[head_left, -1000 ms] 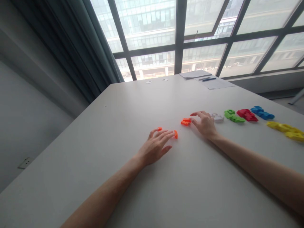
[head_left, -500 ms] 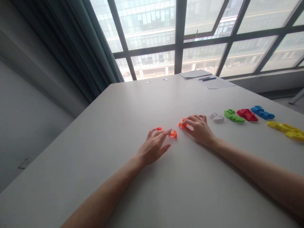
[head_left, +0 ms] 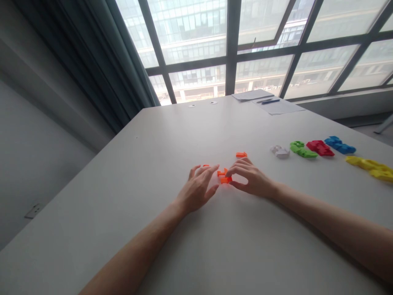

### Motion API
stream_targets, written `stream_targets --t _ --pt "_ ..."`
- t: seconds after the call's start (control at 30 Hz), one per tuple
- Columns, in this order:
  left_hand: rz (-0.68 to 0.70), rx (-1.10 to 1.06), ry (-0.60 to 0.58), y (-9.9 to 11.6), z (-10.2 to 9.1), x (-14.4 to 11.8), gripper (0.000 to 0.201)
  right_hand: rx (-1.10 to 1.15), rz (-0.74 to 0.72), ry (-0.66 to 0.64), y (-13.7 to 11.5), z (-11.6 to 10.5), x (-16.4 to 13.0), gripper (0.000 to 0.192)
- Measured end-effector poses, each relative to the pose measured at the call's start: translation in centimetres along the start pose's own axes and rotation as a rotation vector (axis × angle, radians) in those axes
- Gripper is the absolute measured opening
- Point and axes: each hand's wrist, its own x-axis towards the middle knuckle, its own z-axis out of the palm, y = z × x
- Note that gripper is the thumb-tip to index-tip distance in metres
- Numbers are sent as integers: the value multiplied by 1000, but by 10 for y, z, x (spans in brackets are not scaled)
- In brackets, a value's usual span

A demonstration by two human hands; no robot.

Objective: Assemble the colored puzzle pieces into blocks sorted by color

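Note:
My right hand [head_left: 250,177] pinches a small orange plastic piece [head_left: 225,180] between thumb and fingers, low over the white table [head_left: 172,139]. Just behind that piece lies a second orange piece [head_left: 221,173], partly covered by my right fingers. My left hand [head_left: 199,188] rests to the left, fingers apart and holding nothing, its fingertips close to the second piece. A bit of another orange piece [head_left: 206,165] shows behind my left fingers, mostly hidden. Beyond my right fingertips sits one more orange piece [head_left: 241,155].
To the right, groups of plastic pieces lie in a row: white [head_left: 280,151], green [head_left: 303,149], red [head_left: 320,148], blue [head_left: 339,145] and yellow [head_left: 370,167]. Paper sheets [head_left: 285,107] and a pen [head_left: 270,102] are at the far edge, near the window.
My right hand has come nearer and to the left, bringing an orange piece beside the one by my left hand. Another orange piece it had covered now shows. My left hand has barely moved.

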Motion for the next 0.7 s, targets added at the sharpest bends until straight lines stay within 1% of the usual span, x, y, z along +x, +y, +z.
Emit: stream_targets --t 0.07,0.2,0.27,0.4,0.57,0.63,0.7 --pt "9 4 -1 0 0 0 45 8 5 -24 0 0 0 8" --pt "43 15 4 1 -1 0 26 34 19 -55 1 0 -1 9" --pt "53 19 15 1 -2 0 22 43 28 -70 2 1 -1 12" --pt "57 31 28 1 -2 0 22 30 50 -74 2 2 -1 23" --pt "57 26 26 1 -2 1 24 -54 153 -88 4 5 -2 46" --pt "55 30 23 1 -1 1 24 -57 175 -118 4 6 -2 47" --pt "54 38 15 1 -1 1 22 -52 180 -140 5 7 -2 44"
